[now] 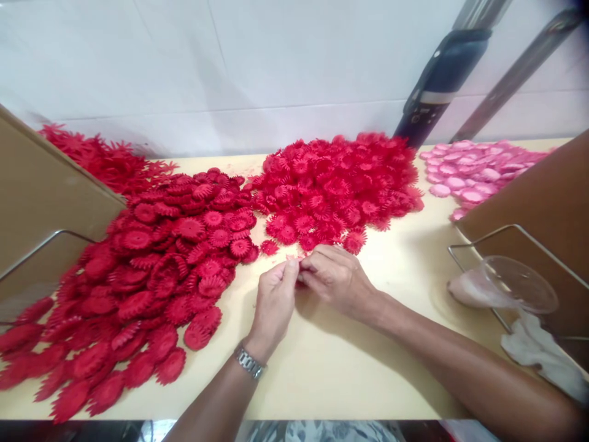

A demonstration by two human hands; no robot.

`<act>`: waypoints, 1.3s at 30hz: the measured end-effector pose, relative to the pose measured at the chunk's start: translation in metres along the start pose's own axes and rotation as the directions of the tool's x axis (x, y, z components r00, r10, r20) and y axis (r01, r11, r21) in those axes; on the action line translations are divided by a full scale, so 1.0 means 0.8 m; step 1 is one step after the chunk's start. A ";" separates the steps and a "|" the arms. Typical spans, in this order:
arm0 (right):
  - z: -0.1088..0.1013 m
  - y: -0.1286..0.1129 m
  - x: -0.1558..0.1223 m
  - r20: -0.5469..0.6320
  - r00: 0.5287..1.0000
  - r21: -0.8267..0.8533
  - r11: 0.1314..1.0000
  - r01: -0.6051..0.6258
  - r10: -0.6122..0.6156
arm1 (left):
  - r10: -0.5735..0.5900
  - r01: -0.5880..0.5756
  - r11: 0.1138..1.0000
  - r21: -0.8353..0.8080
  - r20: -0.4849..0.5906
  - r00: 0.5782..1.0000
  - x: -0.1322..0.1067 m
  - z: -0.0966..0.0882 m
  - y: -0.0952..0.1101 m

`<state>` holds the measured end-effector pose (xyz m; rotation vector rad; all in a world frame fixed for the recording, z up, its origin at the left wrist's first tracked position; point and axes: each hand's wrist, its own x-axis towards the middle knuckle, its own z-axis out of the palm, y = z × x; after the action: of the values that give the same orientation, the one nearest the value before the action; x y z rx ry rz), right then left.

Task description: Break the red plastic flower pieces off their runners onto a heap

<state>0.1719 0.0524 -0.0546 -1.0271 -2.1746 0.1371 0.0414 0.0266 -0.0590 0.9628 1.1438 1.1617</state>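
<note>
My left hand (275, 301) and my right hand (341, 279) meet over the middle of the table, fingertips pinched together. Between them shows a sliver of a red flower piece (300, 265), mostly hidden by the fingers. Just beyond my hands lies a heap of bright red flower pieces (335, 184) with fringed edges. To the left spreads a larger heap of darker red round pieces (175, 264) with toothed rims. A single small red piece (269, 247) lies between the two heaps.
Spiky red cutouts (110, 159) pile up at the back left. Pink round pieces (478, 169) lie at the back right. Cardboard panels (50, 196) with wire supports flank both sides. Near the right one are a tilted clear plastic cup (519, 285) and a white cloth (545, 353).
</note>
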 end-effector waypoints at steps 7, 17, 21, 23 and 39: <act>-0.008 0.005 0.001 0.050 0.993 0.212 0.970 -0.115 0.107 | -0.082 0.109 0.969 -0.221 0.128 0.988 0.000 0.001 0.013; -0.008 0.004 0.000 0.239 0.896 0.724 0.546 -0.421 0.374 | -0.119 0.109 0.941 -0.319 -0.014 0.993 0.004 0.004 0.019; -0.017 0.027 0.006 -0.018 0.890 0.718 0.625 -0.306 0.456 | -0.085 0.034 0.943 -0.332 -0.138 0.987 0.006 -0.005 0.023; -0.028 0.046 0.010 -0.147 0.851 0.600 0.729 -0.329 0.504 | -0.048 -0.013 0.950 -0.312 -0.187 0.981 0.007 -0.010 0.025; -0.003 0.009 0.007 0.031 1.000 0.177 0.984 -0.002 -0.004 | -0.101 0.111 0.964 -0.242 0.055 0.993 -0.001 0.003 0.017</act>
<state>0.1757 0.0607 -0.0520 -0.9280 -2.1474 0.3421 0.0413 0.0282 -0.0454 0.7247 0.9792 1.1589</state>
